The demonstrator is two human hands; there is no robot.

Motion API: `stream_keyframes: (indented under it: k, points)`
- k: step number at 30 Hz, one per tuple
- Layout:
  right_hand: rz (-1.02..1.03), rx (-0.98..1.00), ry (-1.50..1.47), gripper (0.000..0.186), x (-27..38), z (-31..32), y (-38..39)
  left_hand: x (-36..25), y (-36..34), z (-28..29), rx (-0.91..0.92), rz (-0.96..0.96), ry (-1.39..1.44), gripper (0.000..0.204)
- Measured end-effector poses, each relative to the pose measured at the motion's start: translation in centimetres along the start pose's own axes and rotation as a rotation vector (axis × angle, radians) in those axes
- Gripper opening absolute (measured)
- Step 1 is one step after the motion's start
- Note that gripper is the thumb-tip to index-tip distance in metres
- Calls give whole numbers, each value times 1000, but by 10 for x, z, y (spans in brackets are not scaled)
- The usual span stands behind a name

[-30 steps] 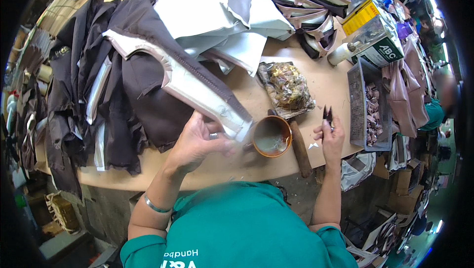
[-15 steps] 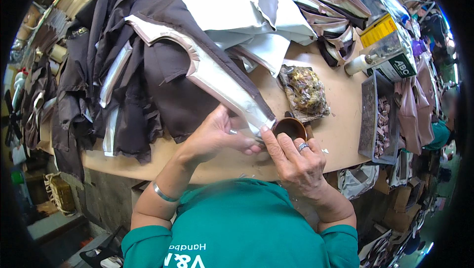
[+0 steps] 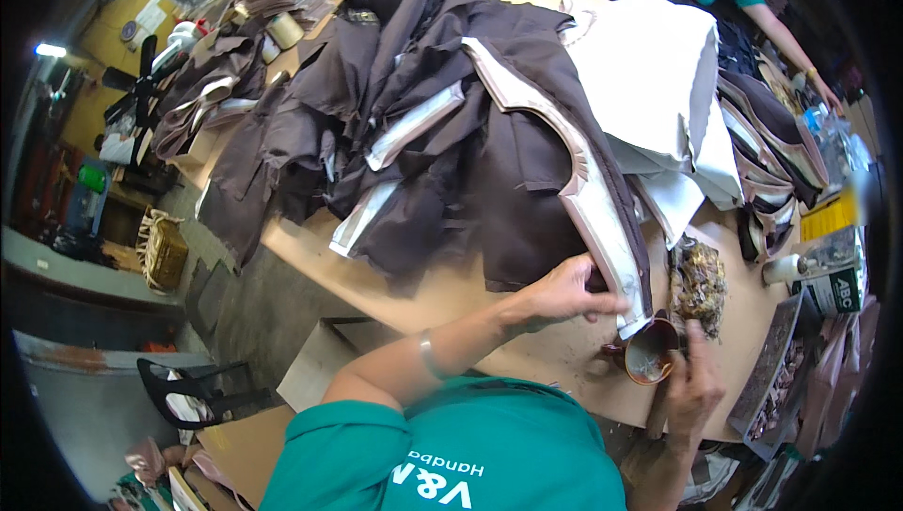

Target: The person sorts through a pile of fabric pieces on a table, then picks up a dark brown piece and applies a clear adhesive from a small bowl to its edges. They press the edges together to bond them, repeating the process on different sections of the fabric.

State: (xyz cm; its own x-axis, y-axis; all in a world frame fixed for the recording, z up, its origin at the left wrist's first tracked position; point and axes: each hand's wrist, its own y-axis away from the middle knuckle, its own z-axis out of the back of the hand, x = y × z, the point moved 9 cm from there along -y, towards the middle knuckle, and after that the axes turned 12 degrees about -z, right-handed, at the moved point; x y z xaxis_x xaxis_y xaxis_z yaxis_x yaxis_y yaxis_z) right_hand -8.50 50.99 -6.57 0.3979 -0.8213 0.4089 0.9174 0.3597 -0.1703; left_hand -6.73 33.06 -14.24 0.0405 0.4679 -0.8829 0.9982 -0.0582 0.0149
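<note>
A dark brown leather-like piece (image 3: pixel 529 215) lies on the table, with a curved pale panel (image 3: pixel 616 247) along its edge. My left hand (image 3: pixel 560 293) is at the panel's near end, thumb against its edge and the other fingers partly hidden, apparently gripping it. Just beside that end stands a brown cup (image 3: pixel 645 378); some whitish matter shows inside. My right hand (image 3: pixel 694 393), a little blurred, is at the cup's right side. Its index finger is stretched out and apart from the others, and no held thing shows.
Behind the cup sits a crumpled, yellowish crusted lump (image 3: pixel 698 287). White sheet material (image 3: pixel 649 78) and dark pieces are heaped across the table. At the right are a grey basket of scraps (image 3: pixel 773 370), a white bottle (image 3: pixel 783 270) and a clear container. Another person's arm (image 3: pixel 785 40) reaches in at the far right.
The view has swung left, so the table things sit further right. My right hand has left the panel's end and is now beside the cup. My left hand stays at the panel.
</note>
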Motion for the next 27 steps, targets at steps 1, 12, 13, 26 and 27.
stream_keyframes:
  k: [1, 12, 13, 26, 27]
  points:
    - [76, -176, 26, 46, -23, 7, -1, 5, -1, 13, -109, 1, 41, 42]
    - [-443, -40, 123, 56, -227, -44, 9, -48, 5, 89, -516, -505, 110, 65]
    - [-370, -116, 148, 55, -208, -34, 5, -53, 9, 81, -466, -493, 46, 65]
    - [24, 283, -797, 74, 64, -67, -12, 6, 20, 13, -238, -291, 147, 29]
    - [-76, 369, -875, 70, 60, -69, -9, 0, 21, 24, -267, -209, 86, 27]
